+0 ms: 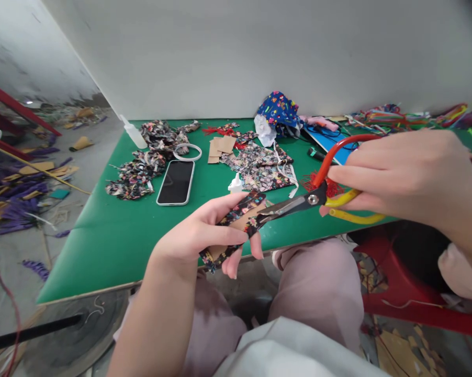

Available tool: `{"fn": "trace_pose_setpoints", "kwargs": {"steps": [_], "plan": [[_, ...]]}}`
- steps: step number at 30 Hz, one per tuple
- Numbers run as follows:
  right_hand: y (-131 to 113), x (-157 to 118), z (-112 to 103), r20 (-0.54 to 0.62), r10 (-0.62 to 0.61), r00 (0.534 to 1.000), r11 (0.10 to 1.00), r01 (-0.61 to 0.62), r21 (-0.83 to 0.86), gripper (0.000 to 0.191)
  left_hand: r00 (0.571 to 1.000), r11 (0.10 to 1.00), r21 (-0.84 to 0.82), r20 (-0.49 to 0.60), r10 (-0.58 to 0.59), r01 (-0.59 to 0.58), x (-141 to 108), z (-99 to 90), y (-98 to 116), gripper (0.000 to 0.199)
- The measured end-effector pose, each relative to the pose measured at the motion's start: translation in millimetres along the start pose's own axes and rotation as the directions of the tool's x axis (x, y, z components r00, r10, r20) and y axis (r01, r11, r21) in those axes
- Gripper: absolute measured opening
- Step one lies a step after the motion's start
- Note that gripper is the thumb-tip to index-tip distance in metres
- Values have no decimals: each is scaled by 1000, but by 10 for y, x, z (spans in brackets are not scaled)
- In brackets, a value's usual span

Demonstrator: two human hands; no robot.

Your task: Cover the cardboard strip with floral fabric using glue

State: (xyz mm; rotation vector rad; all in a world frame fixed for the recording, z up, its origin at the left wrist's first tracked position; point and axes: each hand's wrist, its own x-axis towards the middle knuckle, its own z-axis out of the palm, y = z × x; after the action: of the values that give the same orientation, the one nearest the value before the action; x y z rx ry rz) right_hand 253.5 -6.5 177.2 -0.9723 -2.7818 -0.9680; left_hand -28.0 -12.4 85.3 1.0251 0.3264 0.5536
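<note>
My left hand (208, 225) grips a small piece of brown card edged with dark floral cloth (242, 222) over the front edge of the green table (98, 251). Its thumb lies across the card. My right hand (404, 178) is closed on scissors with red and yellow handles (318, 195). The blades point left, and their tips are at the card's right end, by the cloth edge. Just behind the card stands a small white bottle (235, 184), beside a pile of floral cloth pieces (259, 165).
Farther back are a phone (176, 182), a white ring (188, 152), crumpled floral cloth (136, 175), card pieces (221, 146), a squeeze bottle (134, 133), a blue patterned cloth (278, 112) and coloured strips (396, 116). A red stool (396, 283) is at the lower right.
</note>
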Motion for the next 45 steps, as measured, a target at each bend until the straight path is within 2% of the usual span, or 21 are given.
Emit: {"fn": "trace_pose_setpoints", "kwargs": {"steps": [9,12,15,22,24,29,34,38,41,45], "plan": [[7,-36,33,-15,-113,993,983,110,-148,26,994,995,72,-95,-59,65,36,28,4,44],[9,-60,115,-45,-44,998,993,39,-115,33,991,995,95,-132,-4,17,39,46,18,44],[-18,-79,202,-6,78,997,994,-78,-73,49,987,992,122,-152,50,-31,25,53,36,41],[-119,-91,223,83,170,982,983,-175,57,76,977,986,168,-209,31,5,15,57,75,46],[-140,-92,179,109,170,979,984,-175,32,71,972,979,202,-232,28,19,15,70,86,47],[-155,-64,48,159,136,978,989,-124,-79,41,970,968,240,-241,-18,77,-1,100,101,54],[-99,-81,40,139,138,981,988,-126,-94,40,971,963,252,-236,-33,94,-14,93,107,52],[-49,-110,78,141,151,978,978,-127,-168,40,971,947,300,-237,-43,115,-8,97,122,39],[-32,-103,94,57,81,995,969,-65,-240,38,969,934,343,-246,-18,105,-4,104,114,29],[-27,-85,102,-76,-15,997,947,-11,-321,38,964,927,366,-265,21,81,0,101,95,34]]}}
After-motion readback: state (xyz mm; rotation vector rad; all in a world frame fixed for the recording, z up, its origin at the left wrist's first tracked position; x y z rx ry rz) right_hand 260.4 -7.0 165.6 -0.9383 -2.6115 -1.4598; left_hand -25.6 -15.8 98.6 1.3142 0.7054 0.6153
